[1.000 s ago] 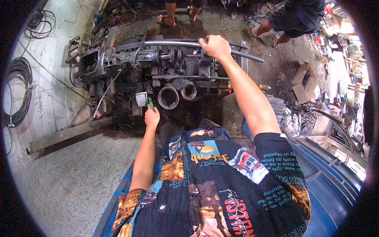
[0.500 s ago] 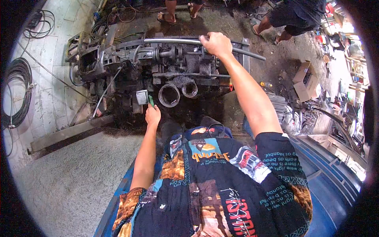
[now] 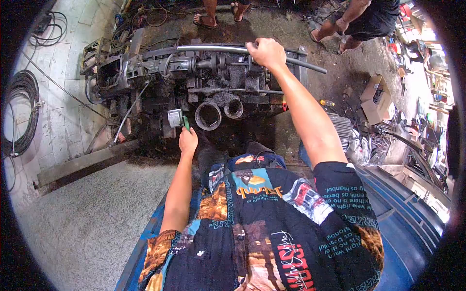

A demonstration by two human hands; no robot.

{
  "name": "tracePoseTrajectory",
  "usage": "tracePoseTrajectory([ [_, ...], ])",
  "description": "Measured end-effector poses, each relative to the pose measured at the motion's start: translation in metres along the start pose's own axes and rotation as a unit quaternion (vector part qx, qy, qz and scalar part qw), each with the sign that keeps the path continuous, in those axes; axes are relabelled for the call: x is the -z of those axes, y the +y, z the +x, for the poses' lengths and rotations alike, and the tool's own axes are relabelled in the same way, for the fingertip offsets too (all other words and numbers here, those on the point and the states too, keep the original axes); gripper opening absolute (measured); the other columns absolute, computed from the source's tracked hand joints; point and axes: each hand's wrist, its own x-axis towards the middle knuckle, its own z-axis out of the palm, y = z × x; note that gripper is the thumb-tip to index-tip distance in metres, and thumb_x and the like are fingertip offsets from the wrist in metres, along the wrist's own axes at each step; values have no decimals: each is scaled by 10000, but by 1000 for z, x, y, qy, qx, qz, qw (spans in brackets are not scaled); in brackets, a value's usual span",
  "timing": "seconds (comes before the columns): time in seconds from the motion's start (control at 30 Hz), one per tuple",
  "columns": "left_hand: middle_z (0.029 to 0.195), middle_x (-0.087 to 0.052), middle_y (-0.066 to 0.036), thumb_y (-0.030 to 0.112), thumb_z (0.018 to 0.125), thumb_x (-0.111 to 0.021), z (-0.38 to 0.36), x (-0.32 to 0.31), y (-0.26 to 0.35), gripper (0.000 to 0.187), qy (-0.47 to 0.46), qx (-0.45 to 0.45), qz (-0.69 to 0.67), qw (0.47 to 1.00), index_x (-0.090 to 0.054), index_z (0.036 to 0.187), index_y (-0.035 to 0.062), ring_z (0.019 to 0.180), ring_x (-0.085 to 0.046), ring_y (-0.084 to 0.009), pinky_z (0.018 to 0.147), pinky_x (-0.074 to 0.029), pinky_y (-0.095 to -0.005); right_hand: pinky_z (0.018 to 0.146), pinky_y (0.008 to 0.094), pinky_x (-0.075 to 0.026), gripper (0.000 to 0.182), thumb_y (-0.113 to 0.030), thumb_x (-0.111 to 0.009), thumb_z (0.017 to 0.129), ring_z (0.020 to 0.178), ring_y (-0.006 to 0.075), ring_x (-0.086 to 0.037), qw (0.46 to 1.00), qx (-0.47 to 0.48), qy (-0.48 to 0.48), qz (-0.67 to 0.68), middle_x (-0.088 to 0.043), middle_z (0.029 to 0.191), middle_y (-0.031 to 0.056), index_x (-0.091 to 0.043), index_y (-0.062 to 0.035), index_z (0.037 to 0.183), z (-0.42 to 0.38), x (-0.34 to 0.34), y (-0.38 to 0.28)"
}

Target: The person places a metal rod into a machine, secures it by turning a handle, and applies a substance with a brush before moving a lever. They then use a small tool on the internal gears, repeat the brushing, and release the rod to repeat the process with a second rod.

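Note:
My right hand [image 3: 267,52] is wrapped round a long metal rod [image 3: 213,49] that lies across the far side of a greasy, dark lathe-like machine [image 3: 204,68]. The rod's right part [image 3: 310,67] sticks out past my hand. Down at the machine's near side, my left hand [image 3: 188,140] is closed on a small green handle [image 3: 186,123]. That handle sits against a grey metal box [image 3: 174,118]. Right of the box stand a wide round can [image 3: 208,116] and a smaller can [image 3: 233,108], both beside heaped dark metal shavings [image 3: 223,98].
A person's sandalled feet [image 3: 206,21] are beyond the machine, and another person [image 3: 369,22] is at the upper right. On the right are an open cardboard box [image 3: 376,99], a finned motor [image 3: 340,131] and cluttered parts. Coiled cable [image 3: 22,114] lies on the left.
The person at the upper right has brought an arm and hand down into view by the knee. My own hands stay nearly where they were.

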Motion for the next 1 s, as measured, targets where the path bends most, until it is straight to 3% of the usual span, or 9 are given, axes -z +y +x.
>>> tracePoseTrajectory([
  [0.2, 982, -652, -257, 318, 950, -482, 1, -3, -3, 340, 6, -5, -2, 1000, -542, 1055, -1, 930, -627, -446, 807, -501, -528, 855, 450, -519, 521, -518, -523, 841, 934, 367, -667, 1000, -1, -13, -2, -692, 964, 214, -729, -49, 936, 2, 0, -4],
  [0.27, 981, -652, -260, 318, 950, -481, -1, 0, 2, 345, 1, 4, -1, 1000, -540, 1052, -7, 931, -628, -445, 809, -502, -527, 892, 448, -505, 501, -512, -516, 843, 981, 360, -657, 999, -12, -39, -13, -692, 1017, 193, -725, -104, 1043, 3, 0, -3],
  [0.37, 973, -654, -261, 317, 952, -477, -1, -1, 1, 347, 1, 4, -1, 1000, -542, 1045, -12, 924, -630, -446, 806, -504, -527, 894, 445, -504, 507, -512, -515, 844, 987, 355, -657, 999, -18, -38, -10, -693, 1020, 190, -720, -100, 1057, 1, 4, -5],
  [0.47, 958, -655, -265, 315, 957, -468, -4, 1, 5, 346, 4, 17, 9, 1000, -548, 1032, -13, 916, -632, -448, 802, -505, -530, 856, 447, -520, 520, -518, -529, 835, 945, 362, -667, 1000, -10, 3, -2, -693, 969, 211, -729, -55, 957, 1, -4, 0],
  [0.6, 959, -653, -270, 310, 961, -457, -5, 5, 7, 344, -13, 21, 4, 1000, -547, 1029, -16, 917, -633, -447, 802, -506, -530, 851, 443, -522, 521, -521, -530, 833, 941, 361, -668, 1000, -3, -10, 2, -693, 970, 213, -728, -58, 970, 2, -1, -3],
  [0.67, 979, -649, -272, 303, 962, -451, -7, 6, 10, 344, -15, 24, 9, 1000, -541, 1034, -22, 929, -631, -444, 808, -505, -526, 905, 438, -501, 518, -515, -515, 850, 997, 352, -655, 999, -15, -49, -16, -689, 1036, 194, -711, -96, 1084, 2, 3, -7],
  [0.9, 991, -648, -270, 288, 959, -444, -4, -1, 4, 337, -19, 23, 10, 999, -534, 1048, -24, 943, -629, -443, 822, -501, -526, 894, 440, -507, 517, -523, -523, 849, 999, 354, -654, 998, -23, -49, -20, -688, 1033, 195, -711, -103, 1085, 0, 4, -8],
  [1.0, 995, -649, -269, 277, 958, -439, -5, -6, -1, 333, -32, 32, 16, 999, -532, 1065, -25, 947, -631, -440, 828, -500, -526, 853, 436, -527, 519, -512, -526, 830, 942, 353, -671, 1000, -14, -11, -16, -693, 974, 215, -726, -68, 1010, -1, 1, -6],
])
